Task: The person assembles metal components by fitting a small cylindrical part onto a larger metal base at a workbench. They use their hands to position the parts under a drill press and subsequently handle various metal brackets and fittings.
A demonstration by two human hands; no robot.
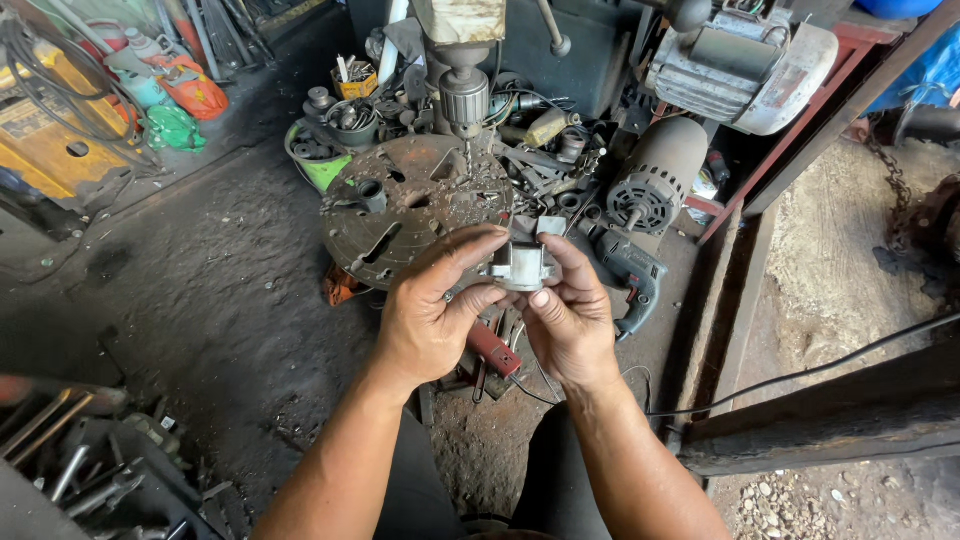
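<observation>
My left hand point(430, 315) and my right hand point(572, 318) together hold a small grey metal part point(520, 262) with a boxy body, gripped between thumbs and fingers of both hands. I hold it in front of the round, slotted table point(400, 205) of a drill press, just below and right of the chuck and drill bit point(465, 110). My forearms come up from the bottom of the view.
Electric motors point(655, 180) and a hand drill point(630, 270) lie to the right of the press. Cans of scrap parts point(335, 125) crowd the back. Metal tools point(80, 460) fill the lower left. A red-handled tool point(495, 350) lies on the dirty floor beneath my hands.
</observation>
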